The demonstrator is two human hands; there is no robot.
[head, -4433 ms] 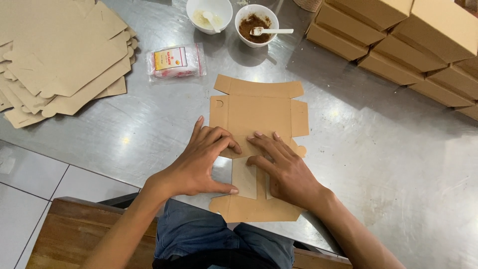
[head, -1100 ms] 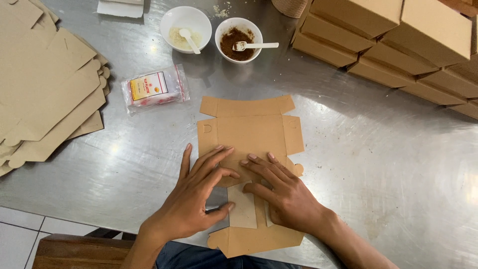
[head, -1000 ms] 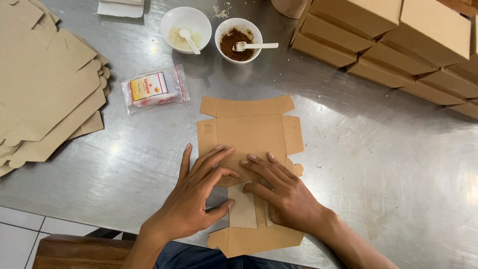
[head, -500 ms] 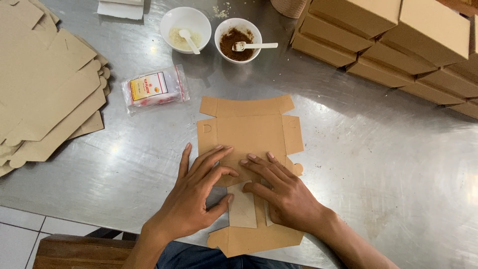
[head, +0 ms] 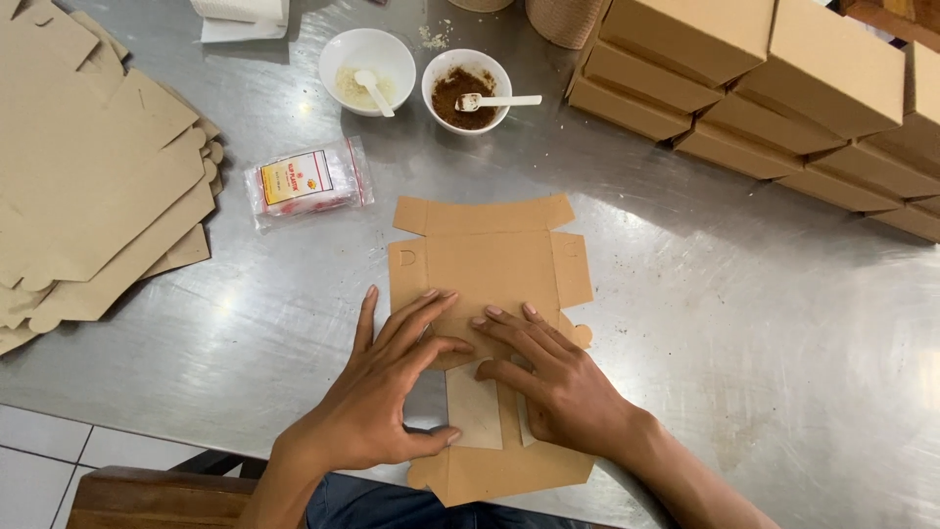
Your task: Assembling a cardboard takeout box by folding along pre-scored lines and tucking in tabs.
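A flat brown cardboard box blank (head: 490, 269) lies on the metal table (head: 744, 333) in front of me. My left hand (head: 382, 392) rests on its left middle part with fingers spread. My right hand (head: 553, 382) presses flat on its right middle part, fingers pointing left and up. Both hands lie on the cardboard and hold it down; neither grips it. A pale inner flap (head: 475, 407) shows between my hands.
A stack of flat box blanks (head: 88, 167) lies at the left. Folded brown boxes (head: 764, 78) are piled at the back right. Two white bowls stand at the back, one with pale paste (head: 364, 69), one with brown powder (head: 468, 88). A small plastic packet (head: 308, 181) lies nearby.
Over the last second my hands have stayed pressed on the cardboard almost unmoved. Since the oldest frame the view has shifted a little.
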